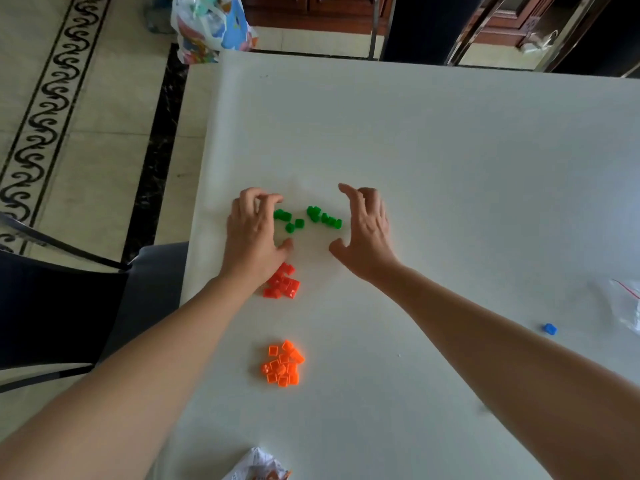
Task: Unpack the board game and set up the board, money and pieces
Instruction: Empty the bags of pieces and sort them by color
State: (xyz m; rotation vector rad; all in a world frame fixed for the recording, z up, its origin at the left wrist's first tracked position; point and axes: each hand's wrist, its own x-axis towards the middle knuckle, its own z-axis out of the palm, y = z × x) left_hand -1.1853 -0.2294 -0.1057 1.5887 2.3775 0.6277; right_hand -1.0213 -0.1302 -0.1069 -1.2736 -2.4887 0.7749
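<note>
Several small green plastic houses (313, 218) lie scattered on the white table (433, 150) between my two hands. My left hand (254, 237) hovers at their left side with fingers curled downward, holding nothing. My right hand (363, 230) stands at their right side, fingers bent and spread, also holding nothing. A pile of red houses (284, 282) lies just below my left hand, partly hidden by the wrist. Nearer to me sits a pile of orange houses (284, 363). A single blue piece (550, 329) lies far right.
A clear plastic bag (627, 303) lies at the right edge. Crumpled paper or packaging (258, 465) pokes in at the bottom. A dark chair (69, 299) stands left of the table, and a colourful bag (214, 26) sits on the floor beyond.
</note>
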